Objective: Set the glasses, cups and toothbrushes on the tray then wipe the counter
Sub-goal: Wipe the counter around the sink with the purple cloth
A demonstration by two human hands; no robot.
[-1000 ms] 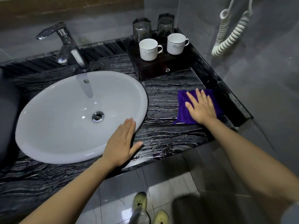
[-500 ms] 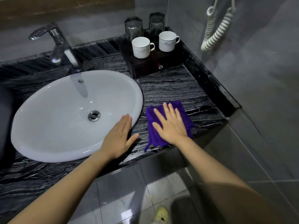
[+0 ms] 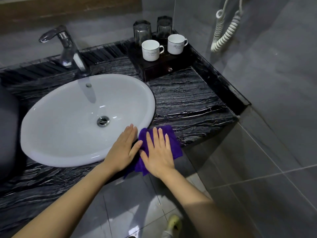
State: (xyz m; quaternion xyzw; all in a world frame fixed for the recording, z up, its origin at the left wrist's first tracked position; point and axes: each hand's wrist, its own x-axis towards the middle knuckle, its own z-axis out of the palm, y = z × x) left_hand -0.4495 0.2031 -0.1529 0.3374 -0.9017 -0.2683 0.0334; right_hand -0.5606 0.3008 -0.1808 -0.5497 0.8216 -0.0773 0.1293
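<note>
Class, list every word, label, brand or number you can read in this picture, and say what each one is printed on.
cup nearer the sink: a cursive line with smaller print beneath, too blurred to read.
cup nearer the wall: cursive lettering that seems to begin with "R", the rest too blurred to read.
No other writing shows in this picture.

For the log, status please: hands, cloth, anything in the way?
Right hand flat on cloth, counter's front edge. Left hand flat on sink rim, beside cloth, maybe blocking. Cups, glasses on tray.
</note>
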